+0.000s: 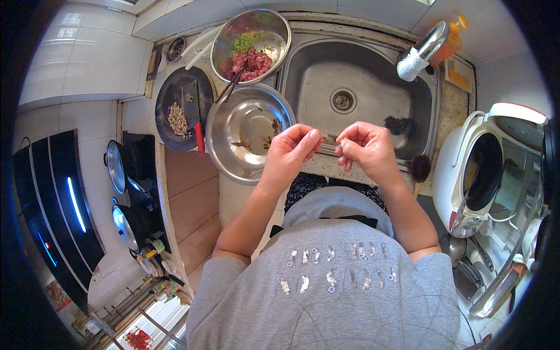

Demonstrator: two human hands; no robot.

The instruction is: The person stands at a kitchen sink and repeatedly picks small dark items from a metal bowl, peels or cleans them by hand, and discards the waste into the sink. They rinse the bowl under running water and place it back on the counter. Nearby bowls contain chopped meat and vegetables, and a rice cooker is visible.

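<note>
My left hand (292, 148) and my right hand (366, 149) are raised over the sink's front rim, a small gap between their fingertips. Thumb and fingers of each are pinched around a small piece, too tiny to identify; the one in my right fingertips looks pale. Left of my left hand is a wide stainless steel bowl (223, 148), with several small brown pieces (243, 144) in shallow liquid. My left wrist overlaps its right edge. Behind the hands lies a stainless steel sink (315, 87) with a round drain (342, 100) and a dark clump (397, 124).
A second steel bowl (278, 27) holds minced meat (251, 65), chopped greens (247, 41) and chopsticks (233, 85). A red-handled cleaver (190, 105) lies on a dark round board or pan (164, 94) beside chopped pale bits (177, 120). The faucet (433, 41), a brush (420, 168) and an open rice cooker (448, 157) are rightward.
</note>
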